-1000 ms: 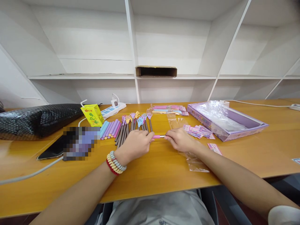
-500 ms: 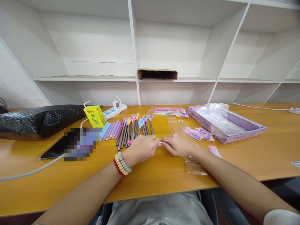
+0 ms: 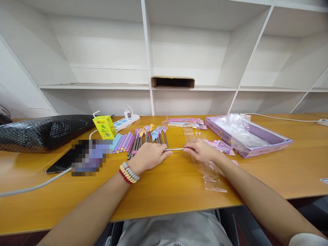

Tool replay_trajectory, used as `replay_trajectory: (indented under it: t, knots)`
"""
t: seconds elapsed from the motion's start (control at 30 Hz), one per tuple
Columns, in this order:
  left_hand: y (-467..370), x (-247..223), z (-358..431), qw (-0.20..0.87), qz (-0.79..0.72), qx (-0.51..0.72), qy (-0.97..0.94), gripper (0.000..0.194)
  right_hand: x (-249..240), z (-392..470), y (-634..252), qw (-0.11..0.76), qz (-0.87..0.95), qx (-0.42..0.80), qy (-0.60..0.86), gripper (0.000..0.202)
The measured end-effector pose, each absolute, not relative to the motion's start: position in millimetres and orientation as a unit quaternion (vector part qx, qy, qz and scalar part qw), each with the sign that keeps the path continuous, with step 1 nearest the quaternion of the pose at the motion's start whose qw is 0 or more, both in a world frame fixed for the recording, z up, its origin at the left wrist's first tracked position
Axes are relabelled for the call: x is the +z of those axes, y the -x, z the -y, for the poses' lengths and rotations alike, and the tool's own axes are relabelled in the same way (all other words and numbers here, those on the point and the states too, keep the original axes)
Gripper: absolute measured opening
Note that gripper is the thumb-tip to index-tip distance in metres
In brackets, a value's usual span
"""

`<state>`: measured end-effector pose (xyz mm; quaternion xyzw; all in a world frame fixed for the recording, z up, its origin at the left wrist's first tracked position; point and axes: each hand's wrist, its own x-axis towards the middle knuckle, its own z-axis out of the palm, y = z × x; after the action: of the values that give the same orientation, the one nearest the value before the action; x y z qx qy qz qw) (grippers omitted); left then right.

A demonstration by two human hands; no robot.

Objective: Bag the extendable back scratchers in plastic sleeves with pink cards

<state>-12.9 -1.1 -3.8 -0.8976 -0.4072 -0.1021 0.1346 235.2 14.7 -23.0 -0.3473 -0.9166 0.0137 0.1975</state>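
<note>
Between my two hands stretches the thin silver telescopic back scratcher rod (image 3: 175,149), held level just above the table. My left hand (image 3: 151,155) is closed around its thicker part, and a pink end (image 3: 134,152) pokes out on the far side of that hand. My right hand (image 3: 201,149) pinches the rod's other end, which the fingers hide. Right behind my left hand lie several back scratchers (image 3: 154,135) with purple, yellow and blue claw heads and dark metal shafts. To their left is a row of blue, purple and pink tubes (image 3: 124,141).
A clear plastic bag (image 3: 214,179) lies under my right forearm. Beyond it are pink printed cards (image 3: 221,147), packaged scratchers (image 3: 184,122) and a purple box (image 3: 266,150). On the left stand a yellow drink carton (image 3: 104,127), a power strip (image 3: 126,122) and a black wrapped parcel (image 3: 48,131).
My hands have moved apart, left hand leftward and right hand rightward, both slightly up. A longer stretch of silver rod shows between them.
</note>
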Motion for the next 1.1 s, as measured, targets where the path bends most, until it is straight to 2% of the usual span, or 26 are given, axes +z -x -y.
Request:
replay_trajectory:
  t: [0.17, 0.4, 0.67, 0.9, 1.0, 1.07, 1.1]
  knots:
    - [13.2, -10.0, -1.8, 0.154, 0.394, -0.106, 0.900, 0.032, -27.2, -14.0, -231.3, 0.222, 0.909, 0.014, 0.353, 0.034]
    - [28.9, -6.3, -17.8, 0.197, 0.390, -0.153, 0.887, 0.031, -23.6, -22.4, -244.9, 0.210, 0.896, 0.005, 0.392, 0.039]
    - [65.9, 6.8, -35.2, 0.200, 0.453, -0.146, 0.857, 0.031, -8.3, -37.3, -288.8, 0.248, 0.881, -0.023, 0.403, 0.029]
    - [100.8, 11.5, -50.2, 0.213, 0.502, -0.151, 0.824, 0.036, -9.9, -50.4, -347.0, 0.346, 0.799, -0.160, 0.465, 0.021]
    - [102.6, 11.1, -51.4, 0.210, 0.508, -0.162, 0.820, 0.037, -12.7, -51.0, -348.9, 0.378, 0.764, -0.182, 0.490, 0.021]
    - [99.2, 9.9, -50.3, 0.204, 0.515, -0.177, 0.813, 0.037, -14.6, -51.0, -341.2, 0.455, 0.709, -0.175, 0.511, 0.025]
    - [96.7, 9.0, -49.5, 0.199, 0.522, -0.186, 0.808, 0.037, -15.4, -51.1, -335.6, 0.516, 0.661, -0.161, 0.520, 0.034]
